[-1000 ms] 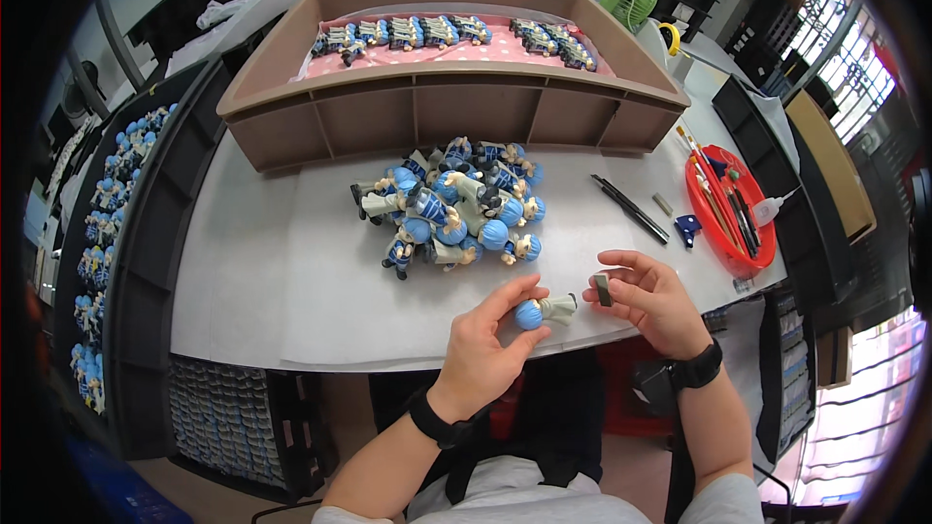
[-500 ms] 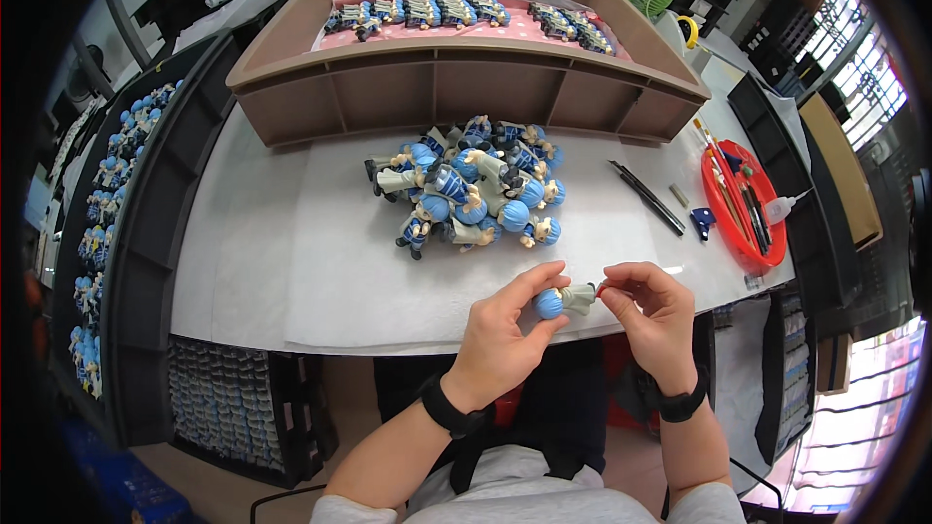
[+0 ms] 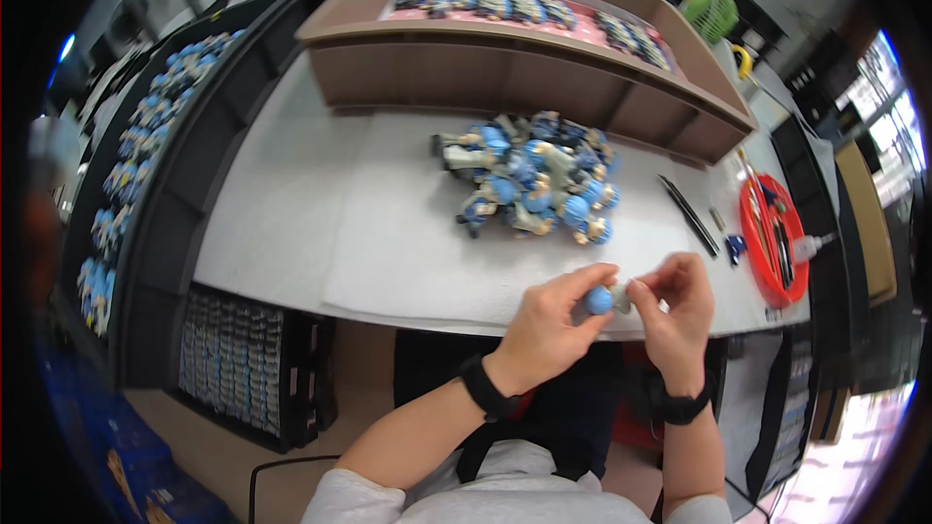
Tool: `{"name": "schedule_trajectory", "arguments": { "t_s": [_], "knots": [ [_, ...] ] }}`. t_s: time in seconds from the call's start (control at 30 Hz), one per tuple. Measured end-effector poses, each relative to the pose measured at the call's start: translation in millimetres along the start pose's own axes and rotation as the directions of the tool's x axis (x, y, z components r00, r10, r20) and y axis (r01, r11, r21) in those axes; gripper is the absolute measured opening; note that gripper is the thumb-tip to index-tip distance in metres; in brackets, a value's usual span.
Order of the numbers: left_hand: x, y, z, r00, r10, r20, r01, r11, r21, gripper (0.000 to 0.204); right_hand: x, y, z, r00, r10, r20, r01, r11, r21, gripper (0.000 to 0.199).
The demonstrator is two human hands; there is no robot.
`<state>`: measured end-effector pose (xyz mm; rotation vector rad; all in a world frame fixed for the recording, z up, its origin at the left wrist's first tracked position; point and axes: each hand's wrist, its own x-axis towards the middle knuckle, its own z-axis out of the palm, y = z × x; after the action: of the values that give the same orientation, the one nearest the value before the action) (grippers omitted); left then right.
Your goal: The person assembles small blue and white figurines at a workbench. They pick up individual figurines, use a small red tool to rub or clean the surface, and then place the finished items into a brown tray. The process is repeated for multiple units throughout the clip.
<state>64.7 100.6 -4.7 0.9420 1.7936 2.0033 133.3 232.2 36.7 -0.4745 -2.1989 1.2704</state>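
Note:
A small figurine (image 3: 600, 301) with a round light-blue head and a pale grey-green garment is held over the table's near edge. My left hand (image 3: 555, 322) grips it by the head end, thumb below and forefinger above. My right hand (image 3: 677, 315) is closed at its lower end, with thumb and fingertips on the pale garment. A tiny whitish bit shows by the right fingers, too blurred to name. Beyond my hands lies a heap of similar figurines (image 3: 536, 175), blue-headed with dark-blue and pale clothing.
Behind the heap stands a brown tray (image 3: 466, 63) holding rows of figurines on pink lining. A black crate (image 3: 184, 194) of figurines is on the left. On the right lie a black pen (image 3: 689, 216) and a red basket (image 3: 752, 267) of brushes and tools. A green fan (image 3: 709, 10) stands behind.
The view has turned, so the scene sits tilted and shifted right. My right hand has closed in on the figurine's lower end. The red bit at its fingertips no longer shows.

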Motion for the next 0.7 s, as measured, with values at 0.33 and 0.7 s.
{"name": "schedule_trajectory", "arguments": {
  "t_s": [0.33,0.7],
  "knots": [
    [-4,-10,10,0.984,0.139,-0.114,-0.138,0.990,0.015,0.037,25,30,-42,0.997,-0.015,0.079,0.013,1.000,0.024,0.026],
    [0,-9,7,0.971,0.121,-0.206,-0.164,0.965,-0.205,0.029,72,51,-47,0.964,-0.031,0.264,0.112,0.948,-0.299,0.023]
  ]
}}
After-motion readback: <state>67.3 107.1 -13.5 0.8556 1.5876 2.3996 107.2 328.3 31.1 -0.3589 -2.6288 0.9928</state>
